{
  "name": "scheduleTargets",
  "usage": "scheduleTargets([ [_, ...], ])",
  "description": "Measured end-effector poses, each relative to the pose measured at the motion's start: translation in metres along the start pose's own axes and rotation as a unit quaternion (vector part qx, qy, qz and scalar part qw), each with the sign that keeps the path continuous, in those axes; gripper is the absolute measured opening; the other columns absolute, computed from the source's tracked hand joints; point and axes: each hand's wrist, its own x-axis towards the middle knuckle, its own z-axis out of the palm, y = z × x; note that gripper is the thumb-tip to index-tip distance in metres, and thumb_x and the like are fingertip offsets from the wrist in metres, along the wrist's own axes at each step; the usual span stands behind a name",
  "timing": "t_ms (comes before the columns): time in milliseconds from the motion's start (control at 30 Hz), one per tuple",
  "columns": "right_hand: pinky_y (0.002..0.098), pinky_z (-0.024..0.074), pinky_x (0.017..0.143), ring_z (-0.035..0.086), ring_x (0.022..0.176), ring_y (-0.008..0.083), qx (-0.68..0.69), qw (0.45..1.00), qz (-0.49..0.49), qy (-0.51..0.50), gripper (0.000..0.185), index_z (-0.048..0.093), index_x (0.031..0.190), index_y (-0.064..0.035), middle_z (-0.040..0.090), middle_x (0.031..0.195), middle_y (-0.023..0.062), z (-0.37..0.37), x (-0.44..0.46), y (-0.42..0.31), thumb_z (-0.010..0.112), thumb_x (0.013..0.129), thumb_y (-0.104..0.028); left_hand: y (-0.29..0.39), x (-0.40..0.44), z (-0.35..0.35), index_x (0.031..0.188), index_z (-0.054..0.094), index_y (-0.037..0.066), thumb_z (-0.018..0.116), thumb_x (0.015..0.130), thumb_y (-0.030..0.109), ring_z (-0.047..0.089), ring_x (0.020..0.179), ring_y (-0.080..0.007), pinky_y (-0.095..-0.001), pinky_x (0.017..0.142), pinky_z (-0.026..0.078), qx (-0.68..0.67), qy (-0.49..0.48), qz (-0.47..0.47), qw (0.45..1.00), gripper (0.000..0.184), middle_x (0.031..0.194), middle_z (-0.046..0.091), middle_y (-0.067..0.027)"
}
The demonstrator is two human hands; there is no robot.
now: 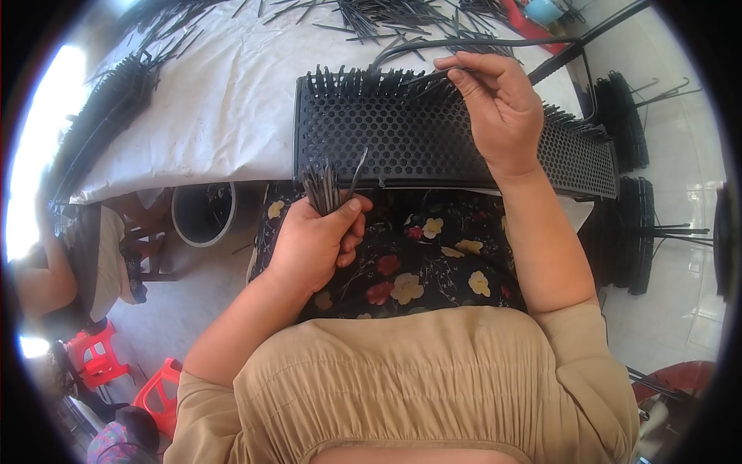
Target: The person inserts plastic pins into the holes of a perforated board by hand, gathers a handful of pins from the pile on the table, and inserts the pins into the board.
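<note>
Head view: left hand [318, 236] wraps tightly round a bundle of sticks [323, 188], just before the rack [371, 139]; right hand [504, 108] pinches one thin stick [427, 78] over the rack's far edge — a loose pinch could drop it.

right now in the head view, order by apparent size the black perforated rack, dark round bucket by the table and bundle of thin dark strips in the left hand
Largest to smallest:
Black perforated rack, clearly largest
Dark round bucket
Bundle of thin dark strips, partly hidden by the left hand
</note>
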Motion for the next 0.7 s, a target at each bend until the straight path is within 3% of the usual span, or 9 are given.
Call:
scheduleTargets([
  [133, 0.0234, 0.0564, 0.076, 0.072, 0.088, 0.0141, -0.09, 0.994, -0.046, -0.03, 0.013, 0.067, 0.101, -0.0043, 0.074, 0.095, 0.006, 0.0, 0.0, 0.001, 0.069, 0.089, -0.002, 0.001, 0.0, 0.0, 0.1, 0.06, -0.002, 0.056, 0.098, 0.01, 0.046, 0.056, -0.0096, -0.0235, 0.042, 0.035, 0.004, -0.001, 0.009, 1.0, 0.012, 0.072, 0.054, -0.0037],
  [333, 0.0243, 0.0564, 0.074, 0.072, 0.085, 0.0155, -0.099, 0.991, -0.08, -0.049, 0.012, 0.067, 0.101, -0.004, 0.074, 0.093, 0.0066, -0.006, 0.007, -0.006, 0.069, 0.088, -0.004, 0.001, -0.001, 0.0, 0.1, 0.06, -0.003, 0.056, 0.098, 0.009, 0.046, 0.056, -0.0092, -0.0231, 0.043, 0.036, 0.005, 0.01, 0.013, 1.0, 0.013, 0.072, 0.054, -0.0036],
  [433, 0.0246, 0.0565, 0.073, 0.072, 0.083, 0.0153, -0.115, 0.987, -0.045, -0.106, 0.012, 0.067, 0.1, -0.0034, 0.074, 0.093, 0.0066, -0.005, 0.0, -0.001, 0.07, 0.088, -0.005, 0.002, 0.001, 0.001, 0.1, 0.06, -0.003, 0.056, 0.098, 0.01, 0.046, 0.056, -0.009, -0.0229, 0.043, 0.036, 0.009, 0.009, 0.013, 1.0, 0.013, 0.072, 0.054, -0.0036],
  [700, 0.0243, 0.0562, 0.073, 0.072, 0.083, 0.0151, -0.031, 0.998, -0.012, -0.046, 0.012, 0.067, 0.101, -0.0041, 0.074, 0.091, 0.0058, 0.001, -0.004, 0.008, 0.068, 0.089, -0.004, 0.003, 0.002, 0.001, 0.101, 0.06, -0.003, 0.056, 0.098, 0.01, 0.046, 0.055, -0.0085, -0.0229, 0.042, 0.035, 0.019, 0.014, 0.015, 1.0, 0.015, 0.072, 0.054, -0.003],
])
